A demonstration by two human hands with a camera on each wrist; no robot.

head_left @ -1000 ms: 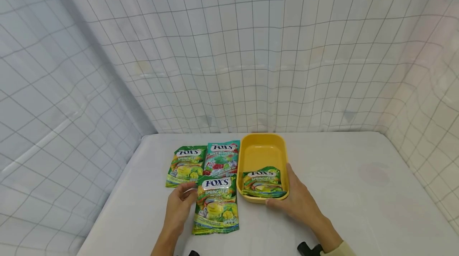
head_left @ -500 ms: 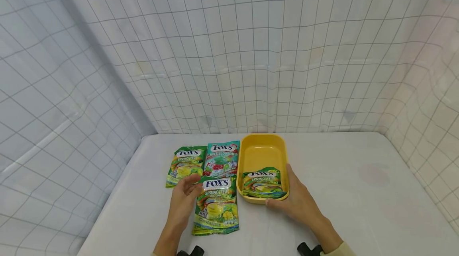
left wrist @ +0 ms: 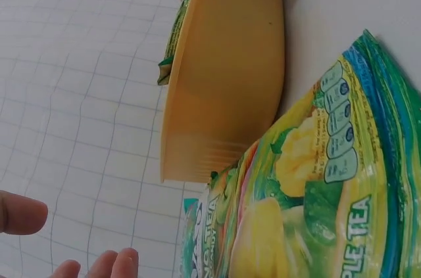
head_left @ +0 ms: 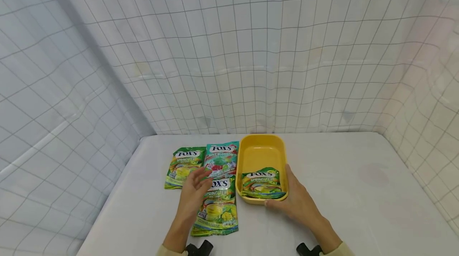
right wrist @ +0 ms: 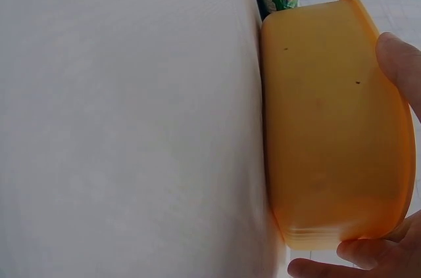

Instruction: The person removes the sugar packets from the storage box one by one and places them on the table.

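My left hand [head_left: 191,196] hovers over the left edge of the front green Fox's Spring Tea candy bag [head_left: 220,210], fingers loosely bent and holding nothing. In the left wrist view its fingertips [left wrist: 123,265] appear apart from that bag. My right hand [head_left: 301,204] grips the near right corner of a yellow plastic tub [head_left: 261,150], thumb on the front wall and fingers along the right side. Another Spring Tea candy bag [head_left: 262,184] lies in the tub's near half. Behind the front bag lie a teal Mint Blossom candy bag [head_left: 223,156] and a third Spring Tea bag [head_left: 182,166].
The white table [head_left: 358,192] carries everything and extends to both sides. Grid-patterned white sheeting [head_left: 265,69] rises behind the table and along its left and right sides. The tub stands close beside the Mint Blossom and front bags.
My left hand has moved right and slightly forward, from beside the front bag to above its upper left corner. The right hand, tub and bags stay where they were.
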